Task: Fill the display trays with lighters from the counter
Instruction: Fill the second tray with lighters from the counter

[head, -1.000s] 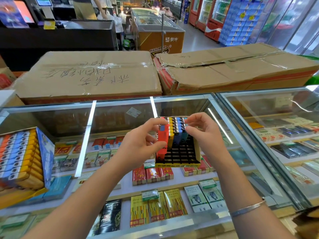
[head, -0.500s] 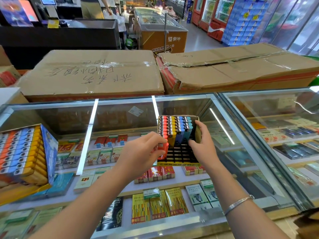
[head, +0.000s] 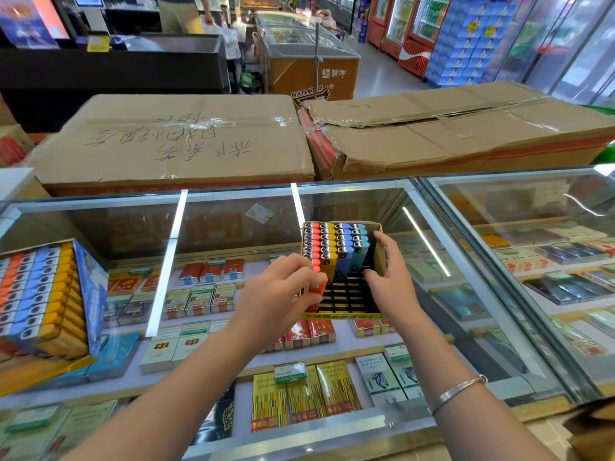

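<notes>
Head view: my left hand [head: 279,294] pinches a red lighter [head: 314,291] at the tray [head: 377,257]'s near-left slots; my right hand [head: 387,277] curls round its right wall. Off the slot, it could jam or tip the far rows; the tray might slide on the glass [head: 432,227].

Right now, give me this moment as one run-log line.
left hand: setting red lighter into display tray | right hand: steadying tray's right side | rear rows filled, front slots empty
</notes>
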`<state>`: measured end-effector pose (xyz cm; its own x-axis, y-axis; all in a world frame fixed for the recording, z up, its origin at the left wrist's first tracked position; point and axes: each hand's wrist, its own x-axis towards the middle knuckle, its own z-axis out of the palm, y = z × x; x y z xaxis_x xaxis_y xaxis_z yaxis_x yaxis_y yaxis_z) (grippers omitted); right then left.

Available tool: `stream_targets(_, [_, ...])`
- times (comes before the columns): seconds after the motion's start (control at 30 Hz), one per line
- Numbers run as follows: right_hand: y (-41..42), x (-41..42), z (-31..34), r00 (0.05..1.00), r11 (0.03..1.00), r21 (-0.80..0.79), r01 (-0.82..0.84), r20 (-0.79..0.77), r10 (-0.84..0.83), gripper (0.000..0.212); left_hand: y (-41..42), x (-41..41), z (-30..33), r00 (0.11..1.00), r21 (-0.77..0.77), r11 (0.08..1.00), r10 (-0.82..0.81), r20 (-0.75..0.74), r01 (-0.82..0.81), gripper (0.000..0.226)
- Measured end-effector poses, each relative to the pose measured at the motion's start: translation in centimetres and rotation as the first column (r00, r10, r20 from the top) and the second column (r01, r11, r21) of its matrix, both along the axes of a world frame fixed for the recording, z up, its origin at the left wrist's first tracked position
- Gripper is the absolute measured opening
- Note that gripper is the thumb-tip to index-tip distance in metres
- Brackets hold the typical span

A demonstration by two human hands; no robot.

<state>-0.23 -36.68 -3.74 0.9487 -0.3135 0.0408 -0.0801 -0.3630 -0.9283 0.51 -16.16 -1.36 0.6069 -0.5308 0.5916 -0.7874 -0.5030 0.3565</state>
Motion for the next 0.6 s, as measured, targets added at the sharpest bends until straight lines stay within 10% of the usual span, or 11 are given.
stream_targets(0.13, [-0.06, 0.02, -0.1, 1.0, 1.0, -0.006, 0.0, -0.003, 0.0, 0.064, 0.08, -0.66, -0.99, 0.991, -0.154, 0.987, 0.035, -0.129, -0.055, 0.012])
stream_targets(0.37, [0.01, -0.1, -0.05, 1.0, 1.0, -0.006, 0.004, -0.004, -0.004, 0.064, 0.22, -0.09, -0.52, 0.998, 0.007, 0.999, 0.038, 0.059, -0.038, 0.017])
stream_targets(0.6, [-0.39, -0.33, 0.2, 0.995, 0.956, 0.278, 0.091, 0.013, -0.098, 0.049, -0.11, 0.29, -0.25, 0.834, -0.372, 0.894, 0.005, -0.551, -0.252, 0.022])
